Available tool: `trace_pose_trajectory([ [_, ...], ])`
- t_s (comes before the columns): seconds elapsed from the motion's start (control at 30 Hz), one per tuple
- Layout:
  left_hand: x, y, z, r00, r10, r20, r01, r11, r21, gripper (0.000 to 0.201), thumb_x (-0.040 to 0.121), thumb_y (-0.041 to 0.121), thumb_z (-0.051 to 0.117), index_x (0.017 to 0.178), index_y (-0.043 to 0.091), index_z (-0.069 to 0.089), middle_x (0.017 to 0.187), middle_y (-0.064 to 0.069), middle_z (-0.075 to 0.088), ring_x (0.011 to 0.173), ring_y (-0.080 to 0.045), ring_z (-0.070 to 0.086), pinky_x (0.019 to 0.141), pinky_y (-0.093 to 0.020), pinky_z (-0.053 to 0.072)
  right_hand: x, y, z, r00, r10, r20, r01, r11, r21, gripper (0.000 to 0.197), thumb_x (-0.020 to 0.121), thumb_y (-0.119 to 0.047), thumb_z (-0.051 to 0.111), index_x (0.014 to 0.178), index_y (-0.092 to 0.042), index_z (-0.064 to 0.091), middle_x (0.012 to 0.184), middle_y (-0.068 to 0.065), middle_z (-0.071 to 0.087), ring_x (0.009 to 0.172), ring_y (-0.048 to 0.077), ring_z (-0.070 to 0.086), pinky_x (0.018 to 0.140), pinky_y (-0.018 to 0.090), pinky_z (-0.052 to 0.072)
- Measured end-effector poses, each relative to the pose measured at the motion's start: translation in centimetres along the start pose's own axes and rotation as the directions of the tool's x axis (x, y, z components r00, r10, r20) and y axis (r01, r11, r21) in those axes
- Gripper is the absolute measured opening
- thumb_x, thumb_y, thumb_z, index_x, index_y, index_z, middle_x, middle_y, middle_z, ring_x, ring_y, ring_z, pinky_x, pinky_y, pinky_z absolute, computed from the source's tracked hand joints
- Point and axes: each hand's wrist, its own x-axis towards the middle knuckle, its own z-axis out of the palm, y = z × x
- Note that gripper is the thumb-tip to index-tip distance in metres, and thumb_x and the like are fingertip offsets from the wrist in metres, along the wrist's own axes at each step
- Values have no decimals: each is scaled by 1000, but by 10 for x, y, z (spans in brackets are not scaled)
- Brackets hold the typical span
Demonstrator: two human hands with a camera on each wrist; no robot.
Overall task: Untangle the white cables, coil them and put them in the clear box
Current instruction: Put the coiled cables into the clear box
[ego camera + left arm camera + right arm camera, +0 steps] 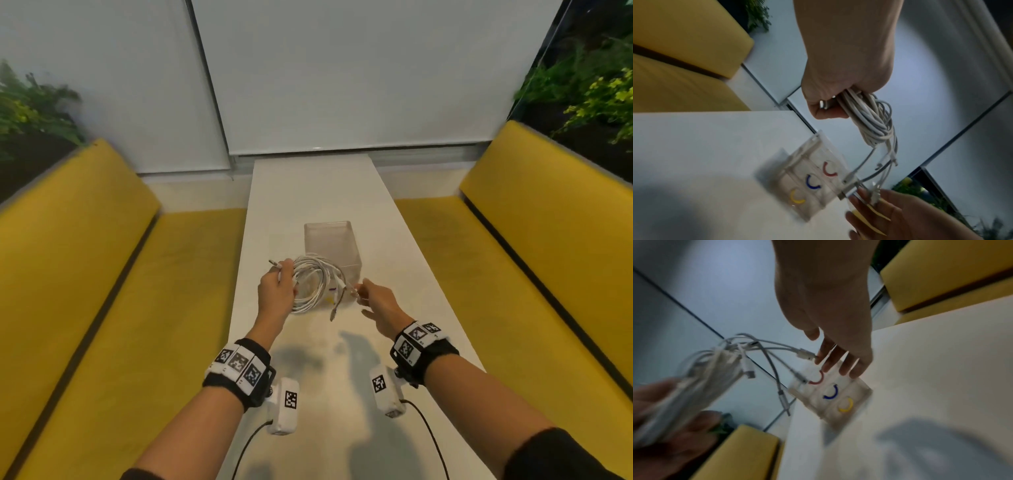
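While the left hand (275, 291) grips the coiled white cables (313, 286), only wrist views show the clear box's (807, 178) coloured arcs, right hand (830, 331) slack.

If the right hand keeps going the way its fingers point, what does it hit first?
Probably the loose cable plug at the right hand's fingertips, then the clear box just beyond. Blur makes depth uncertain.

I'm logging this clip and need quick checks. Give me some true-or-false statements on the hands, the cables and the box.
1. The left hand grips the white cables as a bundle. True.
2. The cables already lie in the clear box. False: they are held above the table.
3. The right hand has its fingers extended. True.
4. The box holds green arcs. False: red, blue and yellow.
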Motion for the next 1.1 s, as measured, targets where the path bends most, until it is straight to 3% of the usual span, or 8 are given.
trace_pose_trajectory([
  [0.1,2,-20,-21,1000,-6,-20,7,1000,21,41,104,38,49,70,16,58,53,5,54,56,-17,52,62,-35,43,27,16,6,995,-72,-68,63,990,-129,16,93,-24,63,95,-12,74,95,6,69,82,18,57,75,31,43],
  [0.27,4,-27,-54,1000,-12,-21,13,998,54,38,106,32,48,76,12,60,59,-3,51,51,-13,48,53,-28,38,58,29,28,990,-49,-134,32,991,-130,26,85,-19,71,106,-3,75,89,8,66,80,22,56,68,31,45],
  [0.33,5,-27,-64,1000,-6,-24,7,997,74,37,105,32,49,77,11,60,60,-3,51,51,-12,47,50,-26,36,66,32,37,986,-26,-163,12,996,-86,29,83,-20,73,108,-5,75,93,9,67,86,24,60,72,34,49],
  [0.5,10,-30,-75,1000,-12,-13,13,997,81,41,105,32,49,91,-3,67,60,-3,50,52,-12,46,50,-26,37,73,36,49,975,-6,-223,-5,999,-48,35,74,-34,76,98,-10,77,89,14,72,84,32,66,72,39,53],
  [0.67,7,-25,-75,999,22,34,-24,998,66,34,106,28,49,79,11,62,55,6,48,49,-6,45,47,-16,38,74,32,54,962,-15,-272,8,1000,-28,33,65,-47,78,71,-14,77,75,13,75,63,26,63,63,39,50],
  [0.8,4,-23,-70,998,10,60,-13,999,46,31,105,27,50,80,13,63,57,6,49,50,-5,46,47,-16,38,67,24,57,948,22,-318,-6,999,51,31,73,-40,79,82,-10,76,71,12,71,60,27,61,69,41,57],
  [0.97,1,-23,-68,997,-13,75,10,999,39,29,105,29,51,89,11,67,61,3,50,53,-9,47,48,-18,39,64,25,66,951,91,-297,-37,982,183,26,70,-34,84,77,-11,75,63,9,62,50,24,52,60,33,47],
  [1.1,-3,-21,-70,995,-23,95,20,999,34,27,105,26,50,94,7,67,61,2,49,53,-9,45,47,-17,39,59,27,68,962,99,-253,-23,959,284,31,70,-27,86,85,-3,75,58,5,58,43,15,48,49,27,45],
])
